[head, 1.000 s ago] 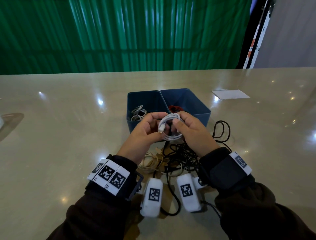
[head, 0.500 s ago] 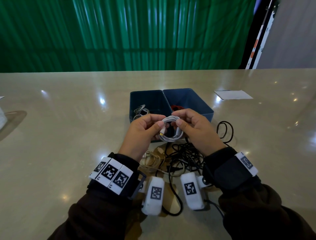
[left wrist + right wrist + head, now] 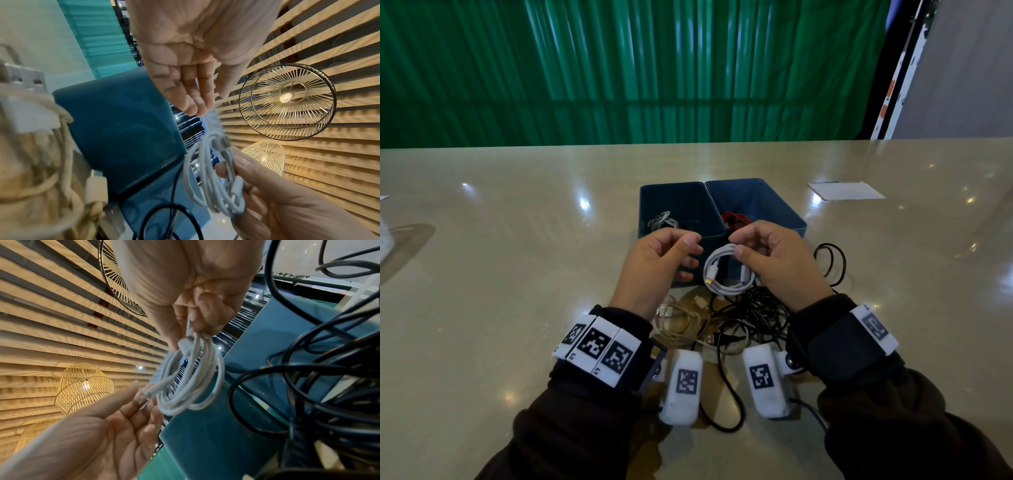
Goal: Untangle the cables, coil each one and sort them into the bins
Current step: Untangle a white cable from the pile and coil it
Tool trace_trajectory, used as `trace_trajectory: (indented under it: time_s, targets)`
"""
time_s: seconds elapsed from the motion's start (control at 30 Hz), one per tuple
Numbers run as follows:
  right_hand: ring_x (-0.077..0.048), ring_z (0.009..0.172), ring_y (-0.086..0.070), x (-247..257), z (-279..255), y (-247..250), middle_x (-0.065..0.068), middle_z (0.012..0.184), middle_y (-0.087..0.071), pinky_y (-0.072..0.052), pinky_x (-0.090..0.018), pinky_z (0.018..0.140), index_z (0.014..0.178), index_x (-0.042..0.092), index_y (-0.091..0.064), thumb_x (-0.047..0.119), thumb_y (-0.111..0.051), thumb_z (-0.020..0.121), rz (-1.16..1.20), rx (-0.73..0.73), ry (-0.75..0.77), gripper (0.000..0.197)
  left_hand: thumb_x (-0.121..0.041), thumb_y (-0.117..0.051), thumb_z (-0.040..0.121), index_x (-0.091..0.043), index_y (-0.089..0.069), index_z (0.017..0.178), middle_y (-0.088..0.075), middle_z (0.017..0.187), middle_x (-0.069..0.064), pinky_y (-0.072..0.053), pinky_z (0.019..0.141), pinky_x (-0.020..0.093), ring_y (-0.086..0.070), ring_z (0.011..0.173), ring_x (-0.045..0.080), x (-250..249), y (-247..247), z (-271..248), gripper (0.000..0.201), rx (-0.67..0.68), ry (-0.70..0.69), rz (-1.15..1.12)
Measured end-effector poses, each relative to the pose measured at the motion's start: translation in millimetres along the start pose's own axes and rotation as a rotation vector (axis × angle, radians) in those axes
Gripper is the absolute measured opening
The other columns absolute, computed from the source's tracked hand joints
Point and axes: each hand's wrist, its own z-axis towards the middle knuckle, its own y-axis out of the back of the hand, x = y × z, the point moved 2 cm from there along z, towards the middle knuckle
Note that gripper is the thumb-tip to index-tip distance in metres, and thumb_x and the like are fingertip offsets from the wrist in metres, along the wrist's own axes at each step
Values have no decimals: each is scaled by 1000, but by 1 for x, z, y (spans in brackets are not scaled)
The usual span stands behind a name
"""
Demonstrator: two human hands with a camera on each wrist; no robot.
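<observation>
My right hand (image 3: 738,245) pinches the top of a coiled white cable (image 3: 722,289), which hangs just in front of the two blue bins. The left hand (image 3: 690,251) hovers beside the coil with loosely curled fingers and holds nothing. The left wrist view shows the left hand's relaxed fingers (image 3: 197,97) above the white cable (image 3: 207,178). In the right wrist view, the right hand (image 3: 197,324) grips the white cable (image 3: 193,378). The left bin (image 3: 681,202) holds a grey-white coil (image 3: 662,219). In the right bin (image 3: 756,202) lies a red cable (image 3: 734,219).
Under my hands a tangle of black cables (image 3: 753,315) and a beige cable (image 3: 681,318) lies on the glossy table. A black loop (image 3: 830,263) sticks out to the right. A white sheet of paper (image 3: 846,190) lies at the back right.
Both hands held the white coil before. The left hand has let go and drawn slightly left, and the coil now hangs from the right hand alone.
</observation>
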Motion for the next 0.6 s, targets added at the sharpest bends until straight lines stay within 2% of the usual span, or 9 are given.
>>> trace_trajectory:
  time_s: [0.07, 0.17, 0.27, 0.33, 0.4, 0.47, 0.53, 0.6]
  targets:
    - [6, 65, -53, 1, 0, 0, 8, 78, -60, -43, -10, 63, 94, 13, -65, 6, -62, 88, -12, 3, 12, 10, -13, -51, 95, -15, -66, 88, -65, 77, 0, -48, 55, 18, -56, 65, 9, 1, 7, 2, 16, -65, -25, 16]
    - [6, 65, -53, 2, 0, 1, 10, 79, -59, -44, -11, 64, 95, 15, -65, 7, -63, 88, -27, 2, 24, 11, -12, -50, 95, -15, -65, 85, -63, 76, 0, -45, 54, 16, -53, 63, 7, 2, 21, 8, 19, -199, -66, 28]
    - [-1, 69, -56, 4, 1, 4, 3, 81, -64, -50, -20, 66, 91, 16, -65, 7, -63, 87, -20, -15, 9, 11, -11, -51, 94, -17, -65, 85, -62, 74, -3, -42, 53, 15, -51, 63, 6, 7, 34, 13, 17, -311, -76, 49]
    - [-6, 70, -59, 8, 5, 9, -4, 84, -66, -51, -20, 65, 87, 19, -63, 4, -62, 87, 14, -41, -7, 15, -11, -52, 93, -18, -65, 86, -62, 76, -4, -42, 55, 16, -51, 64, 6, 11, 39, 15, 17, -346, -65, 83]
    - [2, 60, -55, 17, 13, 15, -4, 80, -63, -44, -12, 55, 86, 20, -61, 1, -61, 88, 64, -84, -24, 18, -9, -52, 92, -20, -64, 87, -61, 80, -4, -42, 56, 18, -50, 67, 8, 15, 41, 16, 17, -356, -43, 94]
    - [4, 50, -52, 30, 25, 19, -3, 76, -61, -39, -9, 46, 89, 13, -59, 1, -59, 89, 58, -102, -44, 13, -8, -52, 92, -23, -63, 89, -61, 87, -3, -42, 57, 19, -51, 69, 9, 19, 40, 18, 18, -347, -21, 99]
    - [0, 42, -47, 41, 44, 15, -10, 74, -59, -35, -12, 40, 93, 7, -58, 0, -57, 90, 28, -78, -82, 8, -9, -53, 92, -25, -62, 92, -60, 94, -2, -42, 58, 20, -52, 70, 10, 21, 40, 19, 18, -336, -2, 100]
    - [-7, 39, -43, 46, 67, 7, -17, 70, -56, -33, -19, 35, 88, 10, -55, -1, -55, 89, -1, -20, -135, 11, -9, -54, 92, -25, -61, 96, -59, 100, -1, -42, 58, 21, -52, 65, 10, 23, 39, 19, 17, -340, 14, 91]
